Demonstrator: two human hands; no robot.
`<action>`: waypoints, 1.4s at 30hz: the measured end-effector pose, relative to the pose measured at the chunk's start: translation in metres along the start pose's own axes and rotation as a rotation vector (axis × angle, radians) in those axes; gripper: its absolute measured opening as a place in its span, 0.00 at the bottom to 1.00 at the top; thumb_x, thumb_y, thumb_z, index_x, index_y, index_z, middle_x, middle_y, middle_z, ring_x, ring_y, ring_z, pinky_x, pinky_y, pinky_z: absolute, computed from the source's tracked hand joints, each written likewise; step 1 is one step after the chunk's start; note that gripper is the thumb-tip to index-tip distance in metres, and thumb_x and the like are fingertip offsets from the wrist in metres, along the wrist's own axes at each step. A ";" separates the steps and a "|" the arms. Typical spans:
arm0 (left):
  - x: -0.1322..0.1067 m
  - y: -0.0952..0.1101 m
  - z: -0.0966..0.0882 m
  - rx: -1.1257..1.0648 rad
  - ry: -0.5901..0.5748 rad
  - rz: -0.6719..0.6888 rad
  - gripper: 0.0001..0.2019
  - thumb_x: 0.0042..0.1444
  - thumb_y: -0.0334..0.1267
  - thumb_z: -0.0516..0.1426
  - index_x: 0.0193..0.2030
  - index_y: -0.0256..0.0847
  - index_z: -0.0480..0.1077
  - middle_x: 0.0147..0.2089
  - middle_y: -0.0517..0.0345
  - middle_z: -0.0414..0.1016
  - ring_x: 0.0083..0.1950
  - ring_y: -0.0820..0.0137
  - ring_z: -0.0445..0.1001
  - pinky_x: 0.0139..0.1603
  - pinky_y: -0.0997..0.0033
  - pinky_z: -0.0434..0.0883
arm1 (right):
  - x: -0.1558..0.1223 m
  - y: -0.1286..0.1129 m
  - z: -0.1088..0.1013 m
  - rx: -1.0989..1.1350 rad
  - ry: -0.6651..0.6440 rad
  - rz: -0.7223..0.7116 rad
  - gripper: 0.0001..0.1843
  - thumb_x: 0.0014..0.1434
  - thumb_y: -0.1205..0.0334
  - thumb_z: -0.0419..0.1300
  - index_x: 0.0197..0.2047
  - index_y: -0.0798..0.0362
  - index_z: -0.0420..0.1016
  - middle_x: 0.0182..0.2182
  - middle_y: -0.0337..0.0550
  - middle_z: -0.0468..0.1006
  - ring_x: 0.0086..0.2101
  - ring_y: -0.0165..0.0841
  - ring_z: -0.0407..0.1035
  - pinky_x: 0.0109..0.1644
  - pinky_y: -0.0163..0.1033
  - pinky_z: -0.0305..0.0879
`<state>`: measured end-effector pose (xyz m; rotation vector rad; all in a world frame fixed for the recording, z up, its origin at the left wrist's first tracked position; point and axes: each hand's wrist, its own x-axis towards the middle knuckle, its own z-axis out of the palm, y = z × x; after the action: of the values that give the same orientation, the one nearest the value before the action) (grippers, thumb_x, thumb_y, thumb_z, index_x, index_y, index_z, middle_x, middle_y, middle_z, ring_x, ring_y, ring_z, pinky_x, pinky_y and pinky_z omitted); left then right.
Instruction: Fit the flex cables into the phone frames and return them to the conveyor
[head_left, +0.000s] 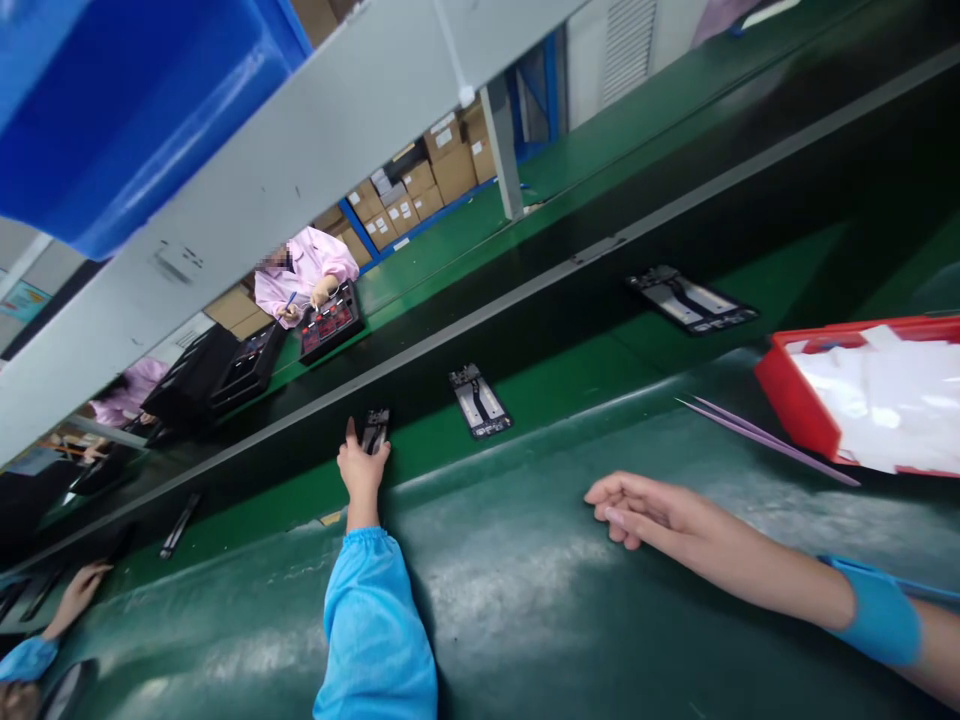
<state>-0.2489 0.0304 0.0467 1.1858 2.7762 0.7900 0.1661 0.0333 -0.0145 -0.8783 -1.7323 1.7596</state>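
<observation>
My left hand (361, 468), in a blue sleeve, reaches out to the dark conveyor belt and grips a small black phone frame (374, 430) by its near end. My right hand (646, 508) rests on the green workbench (487, 600) with its fingers curled loosely together, and nothing shows in them. Two more phone frames lie on the belt: one (480, 402) just right of the held one, another (691, 300) further right.
A red tray (799, 405) of white sheets stands at the right, with purple tweezers (765, 438) beside it. A co-worker's hand (75, 592) sits at the lower left. People in pink coats work across the belt near black trays (330, 322). A blue bin (112, 110) hangs overhead.
</observation>
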 end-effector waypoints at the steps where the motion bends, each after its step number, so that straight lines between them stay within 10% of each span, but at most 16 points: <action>1: -0.002 0.007 -0.001 -0.024 0.014 0.032 0.47 0.52 0.39 0.68 0.76 0.39 0.53 0.59 0.36 0.73 0.66 0.47 0.69 0.67 0.48 0.64 | 0.000 0.000 0.001 -0.002 0.002 -0.007 0.26 0.65 0.34 0.61 0.48 0.50 0.79 0.35 0.49 0.78 0.35 0.41 0.75 0.39 0.45 0.78; 5: -0.045 0.053 0.014 -0.223 -0.065 0.139 0.44 0.53 0.43 0.67 0.75 0.43 0.54 0.58 0.44 0.71 0.56 0.60 0.76 0.57 0.63 0.72 | -0.002 -0.004 0.005 -0.032 0.043 -0.030 0.26 0.65 0.35 0.61 0.48 0.49 0.78 0.35 0.48 0.77 0.33 0.40 0.74 0.37 0.43 0.77; 9: -0.141 0.103 0.060 -0.830 -0.687 0.046 0.46 0.48 0.47 0.71 0.72 0.44 0.59 0.50 0.48 0.73 0.44 0.62 0.78 0.46 0.63 0.75 | -0.007 -0.009 0.008 -0.080 0.081 -0.059 0.27 0.67 0.35 0.57 0.53 0.50 0.75 0.35 0.47 0.77 0.32 0.39 0.72 0.37 0.43 0.76; 14: -0.214 0.123 0.082 -1.150 -0.786 -0.043 0.30 0.58 0.58 0.63 0.58 0.40 0.72 0.52 0.44 0.77 0.52 0.59 0.77 0.58 0.60 0.72 | -0.007 -0.010 0.005 -0.052 0.145 -0.121 0.23 0.67 0.40 0.58 0.49 0.51 0.73 0.42 0.50 0.78 0.42 0.44 0.73 0.47 0.47 0.75; 17: -0.213 0.115 0.069 -1.064 -0.847 0.114 0.25 0.61 0.59 0.60 0.51 0.39 0.75 0.49 0.46 0.80 0.50 0.59 0.78 0.55 0.60 0.74 | -0.003 -0.012 0.001 -0.124 0.181 -0.176 0.18 0.68 0.44 0.57 0.44 0.52 0.72 0.36 0.44 0.75 0.36 0.39 0.71 0.39 0.42 0.72; 20: -0.203 0.105 0.061 -0.900 -0.672 0.351 0.20 0.65 0.53 0.58 0.57 0.43 0.72 0.50 0.48 0.81 0.47 0.61 0.80 0.52 0.63 0.74 | 0.000 -0.015 -0.007 -0.224 0.392 -0.269 0.19 0.64 0.49 0.63 0.52 0.51 0.67 0.34 0.39 0.70 0.30 0.34 0.65 0.35 0.39 0.66; 25: -0.198 0.092 0.064 -0.618 -0.427 0.731 0.12 0.65 0.48 0.57 0.42 0.42 0.74 0.35 0.45 0.81 0.34 0.57 0.81 0.36 0.64 0.73 | -0.002 -0.019 -0.013 -0.545 0.557 -0.533 0.21 0.69 0.51 0.63 0.29 0.50 0.61 0.27 0.36 0.68 0.28 0.31 0.61 0.37 0.41 0.58; 30: -0.189 0.094 0.068 -0.621 -0.378 0.571 0.14 0.66 0.52 0.56 0.43 0.42 0.71 0.35 0.49 0.79 0.33 0.61 0.79 0.34 0.67 0.72 | -0.003 -0.014 -0.010 -0.829 0.288 -0.650 0.16 0.76 0.54 0.57 0.36 0.52 0.73 0.32 0.40 0.77 0.35 0.34 0.70 0.46 0.44 0.58; 36: -0.181 0.099 0.075 -0.909 -0.629 0.230 0.28 0.64 0.63 0.55 0.58 0.42 0.66 0.46 0.51 0.78 0.36 0.66 0.77 0.32 0.70 0.74 | -0.001 -0.006 -0.010 -0.919 0.120 -0.633 0.12 0.77 0.55 0.56 0.53 0.53 0.76 0.41 0.45 0.80 0.41 0.36 0.72 0.45 0.42 0.58; 42: -0.187 0.095 0.075 -0.841 -0.617 0.391 0.21 0.66 0.59 0.56 0.48 0.41 0.71 0.43 0.53 0.78 0.43 0.65 0.76 0.45 0.68 0.73 | -0.002 -0.014 -0.009 -1.000 0.193 -0.650 0.16 0.77 0.51 0.55 0.43 0.52 0.77 0.37 0.44 0.76 0.39 0.36 0.67 0.43 0.42 0.54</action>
<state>-0.0367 -0.0086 -0.0077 1.4275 1.4871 1.1798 0.1729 0.0384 0.0001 -0.6617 -2.3864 0.3310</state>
